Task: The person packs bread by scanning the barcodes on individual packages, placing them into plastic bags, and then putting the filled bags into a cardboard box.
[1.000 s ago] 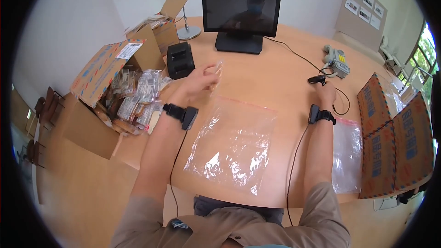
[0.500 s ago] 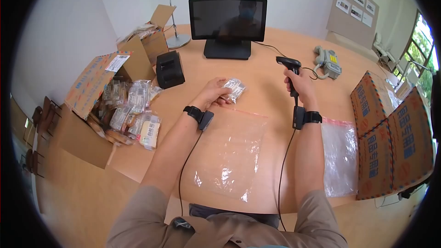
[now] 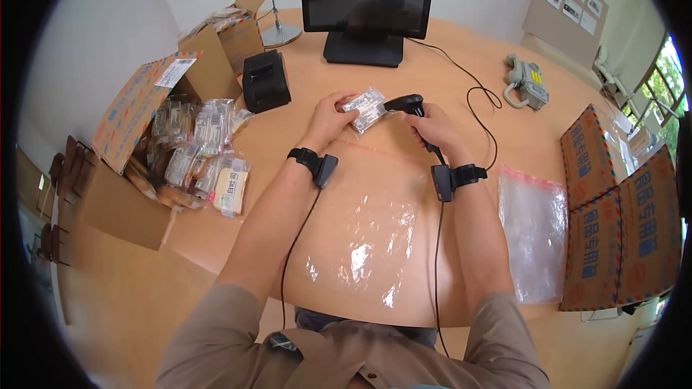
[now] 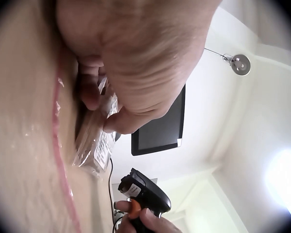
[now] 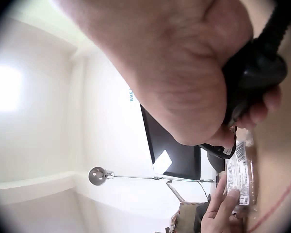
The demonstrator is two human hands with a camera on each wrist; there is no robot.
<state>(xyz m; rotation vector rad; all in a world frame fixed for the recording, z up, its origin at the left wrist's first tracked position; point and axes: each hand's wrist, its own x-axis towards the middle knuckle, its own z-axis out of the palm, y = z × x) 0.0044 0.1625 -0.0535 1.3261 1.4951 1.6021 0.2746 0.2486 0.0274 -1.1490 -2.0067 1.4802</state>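
My left hand (image 3: 331,122) grips a small clear-wrapped packet (image 3: 366,109) with a white printed label, thumb on the label side. In the right wrist view a barcode (image 5: 241,151) shows on that label. My right hand (image 3: 437,130) holds a black barcode scanner (image 3: 406,104) by its handle, its head pointing left at the packet from close by. A finger lies at the scanner's orange trigger (image 4: 135,208) in the left wrist view. Flat on the table below both hands lies a large clear plastic bag (image 3: 360,209) with a red strip along its far edge.
On the left, an open carton (image 3: 144,112) spills several wrapped packets (image 3: 211,130). Behind are a black device (image 3: 265,81), a monitor (image 3: 366,0) and a telephone (image 3: 528,83). To the right lie more clear bags (image 3: 532,238) beside a carton (image 3: 592,245). The scanner's cable (image 3: 490,126) curls across the table.
My left hand has brought the packet right, from near the open carton to the middle, and turned its label up. My right hand has raised the scanner and swung it left to the packet.
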